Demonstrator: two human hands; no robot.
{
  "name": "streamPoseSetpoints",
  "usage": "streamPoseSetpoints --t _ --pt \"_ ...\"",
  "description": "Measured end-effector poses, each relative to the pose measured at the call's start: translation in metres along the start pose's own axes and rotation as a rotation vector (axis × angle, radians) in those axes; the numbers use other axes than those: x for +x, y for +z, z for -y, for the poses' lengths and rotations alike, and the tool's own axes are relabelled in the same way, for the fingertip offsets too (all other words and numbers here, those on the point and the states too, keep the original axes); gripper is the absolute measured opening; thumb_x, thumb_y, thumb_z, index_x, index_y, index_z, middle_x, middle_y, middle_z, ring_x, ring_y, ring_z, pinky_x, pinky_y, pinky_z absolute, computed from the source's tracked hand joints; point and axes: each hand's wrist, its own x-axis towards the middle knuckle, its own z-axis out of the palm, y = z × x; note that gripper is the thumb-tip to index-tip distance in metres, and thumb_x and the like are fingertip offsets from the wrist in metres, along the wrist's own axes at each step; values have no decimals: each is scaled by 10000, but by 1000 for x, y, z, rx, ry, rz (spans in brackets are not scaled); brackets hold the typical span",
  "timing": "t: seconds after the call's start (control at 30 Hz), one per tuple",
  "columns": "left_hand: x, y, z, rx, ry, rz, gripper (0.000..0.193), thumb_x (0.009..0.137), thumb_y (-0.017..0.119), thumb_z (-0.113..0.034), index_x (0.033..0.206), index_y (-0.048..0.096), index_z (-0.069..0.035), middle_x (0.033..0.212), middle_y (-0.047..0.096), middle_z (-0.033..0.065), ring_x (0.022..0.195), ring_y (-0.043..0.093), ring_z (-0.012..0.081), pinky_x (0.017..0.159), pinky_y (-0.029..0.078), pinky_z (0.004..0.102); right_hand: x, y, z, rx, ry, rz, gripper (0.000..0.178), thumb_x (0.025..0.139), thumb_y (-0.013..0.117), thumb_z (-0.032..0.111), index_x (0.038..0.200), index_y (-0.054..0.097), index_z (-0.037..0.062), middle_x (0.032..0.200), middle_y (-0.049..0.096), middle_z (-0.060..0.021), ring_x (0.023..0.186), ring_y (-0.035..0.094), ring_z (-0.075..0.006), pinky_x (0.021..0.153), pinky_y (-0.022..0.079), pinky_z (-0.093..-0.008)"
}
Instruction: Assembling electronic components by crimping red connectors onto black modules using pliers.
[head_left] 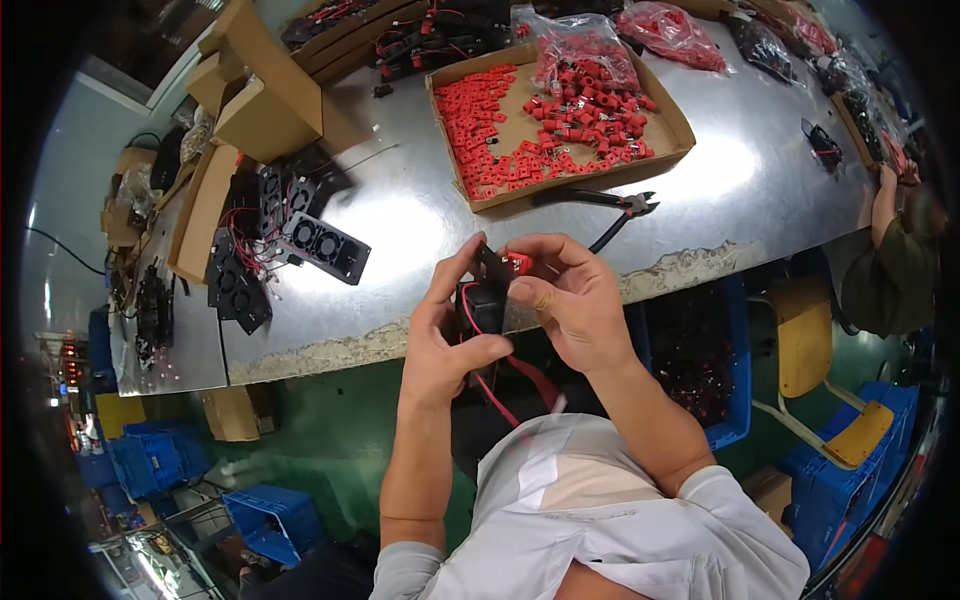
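Just past the table's front edge, my left hand (437, 345) grips a black fan panel (484, 303), stood on edge, with fingers behind it and thumb in front. A red wire hangs down from the panel past my thumb. Pinched in my right hand (588, 318) is a small red plastic socket (518, 263), held against the upper part of the panel's right side. Whether it sits in a hole there is hidden by my fingers. Beyond my hands stands a shallow cardboard tray (516, 120) of red parts, flat ones at left and chunkier sockets at right.
Diagonal cutters (622, 204) lie before the tray. Black fan panels (328, 247) with red wires pile up at left, near an open cardboard box (268, 115). Blue crates (735, 350) and a wooden chair (803, 335) stand below the table. Another person's arm (884, 205) shows at right.
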Motion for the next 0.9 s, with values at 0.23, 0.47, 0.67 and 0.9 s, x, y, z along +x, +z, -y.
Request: streamPoseSetpoints --t 0.23,0.47,0.67,0.9 --pt "-3 -1 -1 -221 -72 -176 773 817 711 -189 1482 362 -3 1281 561 158 1132 593 230 958 492 336 4 2 -5 -37 0 14 332 915 623 -14 1243 580 -43 1114 631 -93 1037 623 -159 947 518 -292" --pt "-14 -7 13 -536 -155 -167 741 849 733 -341 1411 410 19 1276 568 207 1061 654 329 821 598 429 6 8 3 -567 -159 52 197 889 612 -88 1079 633 -40 1102 585 -92 977 621 -161 866 522 -271" --pt "-7 2 10 -87 48 -147 755 759 823 -278 1352 467 26 1280 570 136 1100 626 242 896 565 375 8 -3 -1 -871 -416 92 212 871 613 -115 1069 632 -43 1077 609 -118 960 627 -159 836 535 -267" --pt "-3 4 -5 9 -14 -112 714 750 841 -237 1313 474 5 1305 546 120 1156 571 207 945 521 368 0 -4 -17 -418 -364 12 194 859 608 -148 1014 587 -32 1102 626 -150 989 640 -177 880 554 -307"
